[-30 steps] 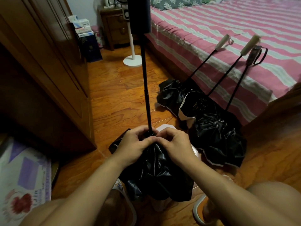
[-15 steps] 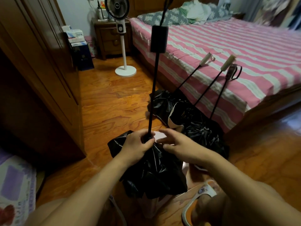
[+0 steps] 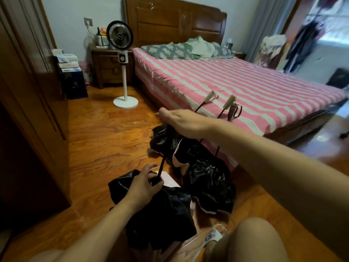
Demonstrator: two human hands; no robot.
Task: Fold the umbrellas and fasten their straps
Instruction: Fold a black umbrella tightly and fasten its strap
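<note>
A black umbrella (image 3: 160, 214) stands between my knees, its loose canopy bunched on the floor. My left hand (image 3: 144, 185) grips the top of the canopy round the thin black shaft (image 3: 161, 167). My right hand (image 3: 181, 122) lies palm down over the shaft's upper end with fingers stretched out; the handle is hidden under it. Three more half-closed black umbrellas (image 3: 207, 184) lean against the bed (image 3: 264, 95), their handles (image 3: 230, 101) resting on the striped cover.
A white pedestal fan (image 3: 122, 59) stands on the wooden floor by the nightstand (image 3: 111, 69). A wooden wardrobe (image 3: 28, 110) fills the left side, with stacked boxes (image 3: 71, 76) beyond it. A slipper (image 3: 215, 235) lies by my right knee.
My right hand has left the canopy top and risen to the shaft's upper end. My left hand keeps its hold. The view has tilted upward.
</note>
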